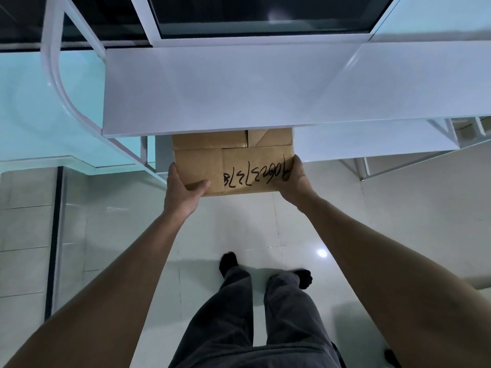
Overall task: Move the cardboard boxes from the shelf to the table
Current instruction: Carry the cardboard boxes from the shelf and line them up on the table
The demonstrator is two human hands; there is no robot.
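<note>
A wide white flat shelf board fills the upper half of my view, with a lower white shelf tier showing beneath it on the right. Below them lies the pale glossy tiled floor, open and bare between the shelving and my feet in dark socks.

The brown rectangular cardboard box sits half under the top board's front edge; its far part is hidden there, its near part juts out toward me over the floor. Its flaps are shut, so I cannot tell what is inside. Black handwritten digits run upside down across its top.

My left hand clasps the box's near left corner, thumb laid flat on the top face, fingers wrapped down the side out of sight. My right hand presses against the right edge, palm on the side, fingers hidden beneath. Both grip the box between them.

At far right, in a small lower compartment, another brown cardboard piece shows, too small to make out.
</note>
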